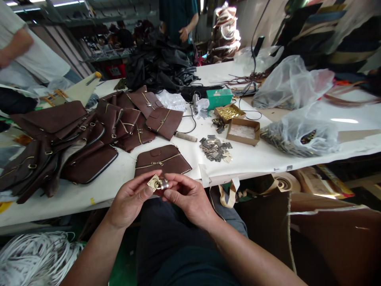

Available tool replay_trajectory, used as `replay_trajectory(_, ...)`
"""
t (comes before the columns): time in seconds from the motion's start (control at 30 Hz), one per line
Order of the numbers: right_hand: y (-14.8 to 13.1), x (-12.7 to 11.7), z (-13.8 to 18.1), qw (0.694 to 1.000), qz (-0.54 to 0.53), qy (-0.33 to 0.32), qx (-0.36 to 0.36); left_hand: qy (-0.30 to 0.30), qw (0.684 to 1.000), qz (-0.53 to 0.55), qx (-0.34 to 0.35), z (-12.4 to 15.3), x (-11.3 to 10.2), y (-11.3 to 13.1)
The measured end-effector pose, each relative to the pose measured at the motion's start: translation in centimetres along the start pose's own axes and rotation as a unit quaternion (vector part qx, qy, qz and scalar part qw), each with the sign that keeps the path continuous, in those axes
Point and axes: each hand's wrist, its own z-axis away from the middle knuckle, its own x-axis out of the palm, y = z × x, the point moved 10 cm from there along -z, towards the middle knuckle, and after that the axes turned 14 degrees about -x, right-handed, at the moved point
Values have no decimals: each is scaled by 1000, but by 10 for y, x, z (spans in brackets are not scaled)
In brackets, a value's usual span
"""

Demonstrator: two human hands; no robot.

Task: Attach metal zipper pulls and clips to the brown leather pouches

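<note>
My left hand (pixel 127 202) pinches a small gold-coloured square metal plate (pixel 152 182) with holes at its corners, like a bag lock fitting. My right hand (pixel 190 198) closes its fingers on a rounded gold metal piece (pixel 163 183) with a dark band, touching or very close to the plate. Whether the two pieces are joined, I cannot tell. Just beyond both hands, a brown leather bag panel (pixel 159 159) with a slanted zipper lies on the white table (pixel 181 182).
Brown leather bags (pixel 71 135) are heaped on the left. Loose metal plates (pixel 214 147), a cardboard tray (pixel 242 132), a box of gold parts (pixel 229 112) and plastic bags (pixel 300 131) lie to the right. A large carton (pixel 333 230) stands below. Two people are beyond the table.
</note>
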Motion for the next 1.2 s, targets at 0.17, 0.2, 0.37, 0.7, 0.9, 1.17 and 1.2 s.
replay_trajectory(0.17, -16, -10, -8, 995, 97, -2, -38, 14, 1000, 23, -8, -6, 8, 1)
replay_trajectory(0.2, -16, -12, -9, 994, 101, -3, -28, 15, 999, 23, -17, -6, 11, -1)
replay_trajectory(0.37, 2, -17, -8, 998, 53, -5, 34, 6, 999, 23, -47, -6, 22, -5)
replay_trajectory(0.7, -43, -15, -7, 969, 206, -46, -126, 64, 997, -40, -25, -5, 7, -3)
replay_trajectory(0.9, -49, -15, -7, 944, 279, -55, -169, 46, 990, -130, -5, -6, 11, 3)
replay_trajectory(1.17, -49, -3, -2, 936, 280, -85, -194, 18, 977, -212, 26, -2, 14, 16)
replay_trajectory(1.2, -49, -3, -2, 938, 280, -83, -188, 17, 978, -207, 24, -2, 14, 15)
